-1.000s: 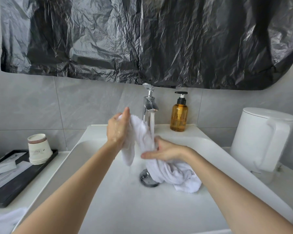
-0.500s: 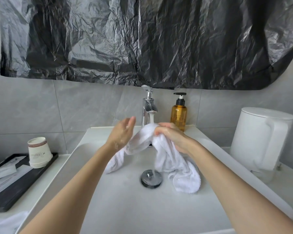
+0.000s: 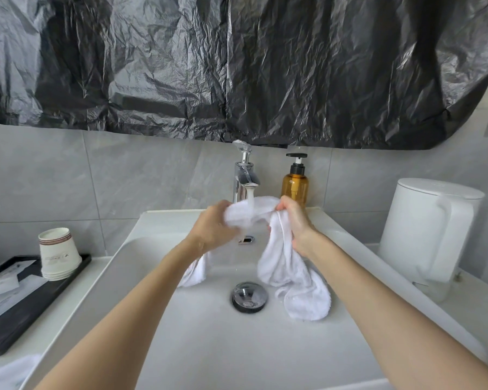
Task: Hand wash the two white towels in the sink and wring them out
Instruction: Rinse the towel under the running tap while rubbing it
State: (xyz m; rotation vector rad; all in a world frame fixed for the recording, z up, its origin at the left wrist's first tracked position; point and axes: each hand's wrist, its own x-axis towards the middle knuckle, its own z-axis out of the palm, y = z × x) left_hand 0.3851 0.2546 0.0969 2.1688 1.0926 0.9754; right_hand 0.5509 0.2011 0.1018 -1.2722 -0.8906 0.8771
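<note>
Sink (image 3: 197, 350), white, rectangular, seen from above and in front. Faucet (image 3: 244, 175) at the back edge, running; water stream (image 3: 250, 199) falls straight onto the towel.

White towel (image 3: 289, 267) held up under the spout, stretched between the two hands. Its middle is bunched and sits in the stream. The long end hangs from the right hand down into the basin and lies heaped on the basin floor just right of the drain (image 3: 249, 297). The short end hangs below the left hand, left of the drain.

Left hand (image 3: 213, 228): fingers curled round the bunched cloth, gripping it, back of the hand to the camera. Right hand (image 3: 293, 220): fingers closed over the towel's upper fold, gripping it, thumb side towards the faucet. Both forearms bare, reaching in from the bottom corners.

Another white cloth (image 3: 9, 372) lies on the counter at lower left, cut by the frame edge; cannot tell whether it is the second towel.

Around the sink: amber soap bottle (image 3: 295, 187) with black pump just right of the faucet; white kettle (image 3: 428, 232) on the counter at right; stack of paper cups (image 3: 57, 253), upside down, on a black tray (image 3: 26, 305) at left, with paper packets beside them. Crinkled black plastic sheet (image 3: 237, 66) covers the wall above grey tiles.
</note>
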